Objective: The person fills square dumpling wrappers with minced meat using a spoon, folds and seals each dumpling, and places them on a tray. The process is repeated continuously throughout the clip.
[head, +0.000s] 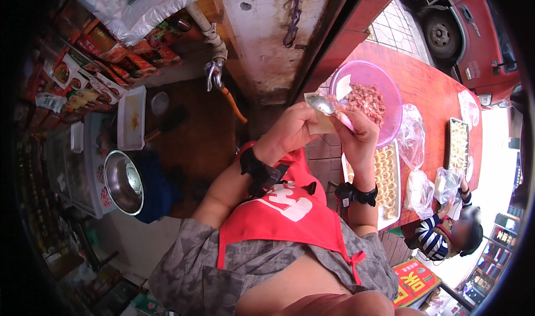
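My left hand (292, 124) holds a square dough wrapper (321, 123) by its edge. In my right hand (357, 128) is a metal spoon (322, 104), its bowl over the wrapper with some filling near it. Both hands are close together beside a pink plastic basin (391, 126), which contains ground meat filling (368, 101). Another pale wrapper (344, 87) lies at the basin's inner side, by the meat. Below my right hand a white tray (396, 182) bears rows of folded dumplings (384, 170), partly hidden by my forearm.
On the red wooden table (426, 82) lie clear plastic bags (411, 136) and a farther tray of dumplings (458, 144). A person in a striped top (434, 236) is at the table's far end. A steel bowl (123, 182) and a hose tap (215, 76) are on the left.
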The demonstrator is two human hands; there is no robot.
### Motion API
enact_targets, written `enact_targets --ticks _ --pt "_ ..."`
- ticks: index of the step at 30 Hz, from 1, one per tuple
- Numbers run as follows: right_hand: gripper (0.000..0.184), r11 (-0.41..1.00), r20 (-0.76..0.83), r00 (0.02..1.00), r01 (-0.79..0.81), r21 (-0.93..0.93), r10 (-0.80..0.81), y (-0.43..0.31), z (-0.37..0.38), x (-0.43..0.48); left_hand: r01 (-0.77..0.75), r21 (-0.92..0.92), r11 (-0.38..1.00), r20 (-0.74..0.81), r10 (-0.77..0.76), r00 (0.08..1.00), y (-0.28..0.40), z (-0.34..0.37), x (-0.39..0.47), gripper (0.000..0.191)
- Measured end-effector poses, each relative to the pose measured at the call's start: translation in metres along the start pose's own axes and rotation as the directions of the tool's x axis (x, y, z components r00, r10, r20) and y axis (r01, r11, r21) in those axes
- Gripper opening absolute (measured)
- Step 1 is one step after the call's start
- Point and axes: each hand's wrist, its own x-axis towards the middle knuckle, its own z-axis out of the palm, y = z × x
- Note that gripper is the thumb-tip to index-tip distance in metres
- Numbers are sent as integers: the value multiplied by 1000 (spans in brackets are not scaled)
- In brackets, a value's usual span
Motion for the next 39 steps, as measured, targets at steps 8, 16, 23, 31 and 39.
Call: enact_targets --ticks 8,16,23,31,39 --pt "19 998 123 992 10 -66 -2 -9 -1 4 15 -212 977 -20 -19 1000 6 3 6 54" --pt "21 995 205 979 18 -103 3 -9 0 9 -39 53 998 -72 43 997 9 9 6 57" --pt "21 951 59 984 -177 254 168 -12 -8 -5 -100 180 979 -62 113 992 21 18 6 60" --pt "26 930 250 899 -368 -10 359 -21 -34 -24 -146 290 946 -45 166 985 24 22 6 64" --pt "24 934 227 908 -326 -146 352 -26 -28 -18 -119 349 930 -66 151 986 20 29 4 61"
